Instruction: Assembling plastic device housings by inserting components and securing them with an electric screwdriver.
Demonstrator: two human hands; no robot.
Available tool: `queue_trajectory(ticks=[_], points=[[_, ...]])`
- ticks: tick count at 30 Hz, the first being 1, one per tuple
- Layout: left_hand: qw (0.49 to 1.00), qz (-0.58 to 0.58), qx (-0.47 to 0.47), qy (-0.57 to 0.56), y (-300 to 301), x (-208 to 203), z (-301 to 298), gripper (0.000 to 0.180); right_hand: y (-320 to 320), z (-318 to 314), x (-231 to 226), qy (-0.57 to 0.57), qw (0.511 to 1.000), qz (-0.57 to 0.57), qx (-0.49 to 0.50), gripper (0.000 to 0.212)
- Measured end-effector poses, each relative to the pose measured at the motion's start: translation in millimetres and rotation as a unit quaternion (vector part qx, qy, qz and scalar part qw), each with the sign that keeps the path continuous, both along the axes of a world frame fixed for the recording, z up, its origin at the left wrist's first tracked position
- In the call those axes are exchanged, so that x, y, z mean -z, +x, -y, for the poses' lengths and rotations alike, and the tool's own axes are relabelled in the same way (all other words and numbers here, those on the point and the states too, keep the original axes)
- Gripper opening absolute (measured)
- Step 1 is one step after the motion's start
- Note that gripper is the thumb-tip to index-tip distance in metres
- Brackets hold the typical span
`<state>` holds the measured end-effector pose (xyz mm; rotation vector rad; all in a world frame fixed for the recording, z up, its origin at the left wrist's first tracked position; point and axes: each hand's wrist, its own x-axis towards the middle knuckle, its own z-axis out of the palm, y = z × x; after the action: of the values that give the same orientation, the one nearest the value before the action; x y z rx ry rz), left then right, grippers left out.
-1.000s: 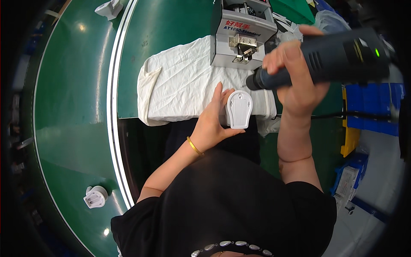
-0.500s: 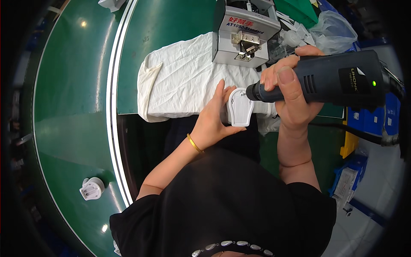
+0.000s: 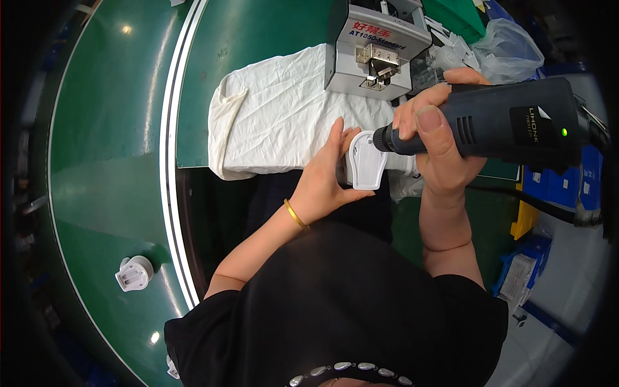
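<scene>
Wrinkled white cloth (image 3: 277,116) lies past the fingers of the left hand (image 3: 320,178); the right hand (image 3: 445,151) grips a black cylindrical electric screwdriver (image 3: 509,122), nose at the white, round-ended plastic housing (image 3: 367,166) held between left thumb and fingers

I count two hands, the left hand (image 3: 324,177) and the right hand (image 3: 445,153), one dark power screwdriver (image 3: 503,119) and one gold bracelet (image 3: 295,214). White fittings I make two: one held fitting (image 3: 368,165) and one loose fitting (image 3: 134,274) on the green surface (image 3: 103,193); two white scraps (image 3: 172,367), one far off, one by the left sleeve (image 3: 203,326), show too little to name. Then one grey machine (image 3: 351,74), one white cloth (image 3: 277,116), one clear plastic bag (image 3: 512,55), one green bin (image 3: 459,20) and one yellow bin (image 3: 525,218). The blue bins (image 3: 556,187) overlap too much to number.
</scene>
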<state>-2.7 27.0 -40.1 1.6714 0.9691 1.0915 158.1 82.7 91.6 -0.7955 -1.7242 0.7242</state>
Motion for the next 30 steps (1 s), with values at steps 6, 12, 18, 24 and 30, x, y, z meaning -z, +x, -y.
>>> queue_trajectory(ticks=[6,12,18,24,30], points=[[1.0,-0.004,-0.006,0.011,0.9,3.4,-1.9,0.125,-3.4,0.7,1.8,-0.034,0.998,-0.045,-0.035,0.043],[1.0,0.006,-0.007,0.019,1.0,3.8,-0.1,0.126,-5.5,-1.2,6.2,-0.076,0.991,-0.108,-0.019,0.033],[1.0,-0.008,-0.002,0.026,1.6,7.1,4.7,0.125,15.0,-1.2,6.5,-0.063,0.983,-0.141,-0.098,0.047],[0.974,-0.127,-0.062,0.177,-0.7,-9.8,-0.4,0.089,119.2,-31.1,7.2,-0.179,0.925,-0.296,0.16,0.036],[0.907,-0.305,0.113,0.267,-6.8,-47.4,-6.7,0.041,263.7,-54.2,58.2,-0.336,0.846,-0.163,0.38,0.034]])
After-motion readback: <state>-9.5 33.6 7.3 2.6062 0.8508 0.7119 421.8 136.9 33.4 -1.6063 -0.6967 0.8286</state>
